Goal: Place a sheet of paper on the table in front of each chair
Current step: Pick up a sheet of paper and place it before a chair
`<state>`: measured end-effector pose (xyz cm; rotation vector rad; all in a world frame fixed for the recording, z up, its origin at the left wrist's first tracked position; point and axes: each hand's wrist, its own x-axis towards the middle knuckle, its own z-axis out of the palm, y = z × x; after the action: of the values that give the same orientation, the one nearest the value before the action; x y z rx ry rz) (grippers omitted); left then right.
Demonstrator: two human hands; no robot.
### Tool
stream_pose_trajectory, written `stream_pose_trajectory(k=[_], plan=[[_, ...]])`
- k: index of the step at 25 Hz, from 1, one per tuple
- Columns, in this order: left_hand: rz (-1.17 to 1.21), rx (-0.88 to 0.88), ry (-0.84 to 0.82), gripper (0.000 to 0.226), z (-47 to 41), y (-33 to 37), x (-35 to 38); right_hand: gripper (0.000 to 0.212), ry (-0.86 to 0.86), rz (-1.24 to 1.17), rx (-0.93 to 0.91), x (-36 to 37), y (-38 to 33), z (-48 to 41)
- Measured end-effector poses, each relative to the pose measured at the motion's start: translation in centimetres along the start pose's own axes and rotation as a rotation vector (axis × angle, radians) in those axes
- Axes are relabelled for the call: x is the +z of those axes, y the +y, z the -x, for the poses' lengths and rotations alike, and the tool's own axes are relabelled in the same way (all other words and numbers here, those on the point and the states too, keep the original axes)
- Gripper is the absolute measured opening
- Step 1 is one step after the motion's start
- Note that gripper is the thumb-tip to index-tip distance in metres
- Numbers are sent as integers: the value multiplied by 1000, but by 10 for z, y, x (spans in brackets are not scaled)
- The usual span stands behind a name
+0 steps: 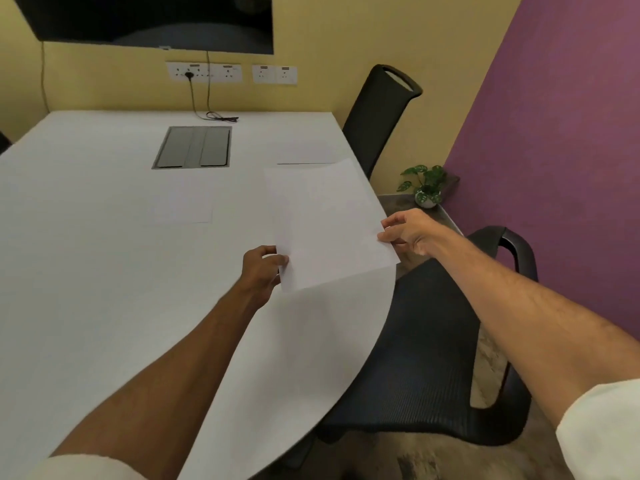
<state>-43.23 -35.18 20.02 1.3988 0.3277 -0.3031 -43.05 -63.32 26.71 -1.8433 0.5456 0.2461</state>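
White and unmarked, a sheet of paper [325, 223] is held over the right edge of the pale table [104, 271], tilted, with its far corner lifted. Its near left corner is pinched by the left hand [263, 268], its right edge by the right hand [408, 233]. 2 black chairs are seen: 1 chair [422, 358] just below the sheet, another [377, 116] farther back.

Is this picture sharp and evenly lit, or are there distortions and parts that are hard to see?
Head view: wide-angle bending curves the table edge; light is soft and even; the white sheet held by the left hand and right hand nearly blends into the tabletop; the floor at the bottom is blurred.
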Motion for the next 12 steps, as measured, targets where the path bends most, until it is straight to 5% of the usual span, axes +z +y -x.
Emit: stream_pose_trajectory(k=[12], plan=[[117, -154, 433, 22, -19, -89, 13, 27, -503, 490, 31, 46, 25, -153]])
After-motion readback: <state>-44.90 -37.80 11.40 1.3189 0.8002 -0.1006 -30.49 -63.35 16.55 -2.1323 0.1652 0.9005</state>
